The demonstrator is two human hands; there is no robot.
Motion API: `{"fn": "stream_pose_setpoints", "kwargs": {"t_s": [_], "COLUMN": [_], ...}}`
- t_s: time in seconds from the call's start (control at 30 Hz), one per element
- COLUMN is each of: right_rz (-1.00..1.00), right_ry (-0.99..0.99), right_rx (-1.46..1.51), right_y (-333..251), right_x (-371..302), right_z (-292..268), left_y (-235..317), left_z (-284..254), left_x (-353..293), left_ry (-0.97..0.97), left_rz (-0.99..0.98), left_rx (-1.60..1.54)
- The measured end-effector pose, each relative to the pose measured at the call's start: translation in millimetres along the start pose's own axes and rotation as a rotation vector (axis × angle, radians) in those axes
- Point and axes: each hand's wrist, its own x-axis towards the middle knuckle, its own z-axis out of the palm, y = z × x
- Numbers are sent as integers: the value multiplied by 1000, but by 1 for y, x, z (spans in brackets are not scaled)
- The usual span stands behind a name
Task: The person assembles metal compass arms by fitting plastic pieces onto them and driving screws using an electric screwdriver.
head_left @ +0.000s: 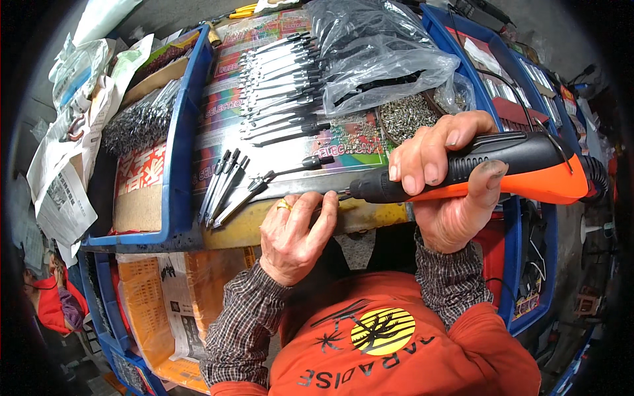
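Note:
My right hand (pixel 456 178) is wrapped round a black and orange electric screwdriver (pixel 508 165), which lies nearly level with its bit toward the left. At the bit's tip my left hand (pixel 297 234) has thumb and fingers pinched together, just over the table's front edge. Whatever the left fingers hold is hidden behind them. Left of that hand, a few slim silver pieces with black ends (pixel 224 181) lie in a loose fan. Beyond them, many similar silver and black pieces (pixel 281 89) lie side by side in a column.
Small metal screws fill a round container (pixel 406 119) beside a clear plastic bag (pixel 383 59) of dark parts. A blue bin (pixel 188 132) with thin dark pieces stands on the left. More blue bins (pixel 475 79) stand at the right. An orange basket (pixel 142 297) sits below the table.

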Motion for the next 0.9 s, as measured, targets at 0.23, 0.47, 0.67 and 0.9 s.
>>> {"fn": "stream_pose_setpoints", "kwargs": {"t_s": [0.23, 0.47, 0.67, 0.9], "right_rz": [0, 25, 40, 64], "right_ry": [46, 40, -2, -22], "right_rx": [-15, -46, -28, -50], "right_y": [5, 1, -3, -4], "right_x": [-1, -13, -5, -2], "right_z": [6, -2, -10, -13], "left_y": [-3, 2, 2, 1], "left_z": [-2, 5, 5, 7], "left_x": [-6, -17, -10, -12], "left_ry": [82, 92, 182, 225], "left_rz": [-5, 4, -19, 1], "left_rx": [-23, -31, -47, -102]}}
